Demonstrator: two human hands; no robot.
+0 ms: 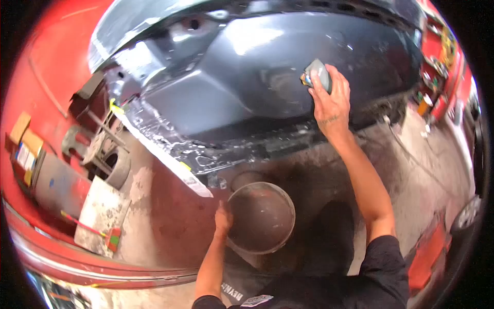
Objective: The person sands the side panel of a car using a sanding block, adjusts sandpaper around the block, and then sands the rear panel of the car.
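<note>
In the head view, my right hand (pixel 332 100) is closed around a grey sanding block (pixel 319 76) with some orange and blue at its left edge. The block is against the dark, glossy car body panel (pixel 200 98), on its right half. Lower down, my left hand (pixel 222 217) is beside the left rim of a round bucket (pixel 261 252) holding murky liquid. That hand is smeared, so I cannot make out its fingers or whether it touches the rim. White masking strip (pixel 164 158) runs along the panel's lower left edge.
At left stand a wheel (pixel 117 167), a grey drum (pixel 56 177) with boxes on top, and a dirty white board (pixel 102 211) with a red-and-green brush (pixel 112 240). A cable (pixel 406 149) crosses the floor at right, near red shelving (pixel 437 56) with tools.
</note>
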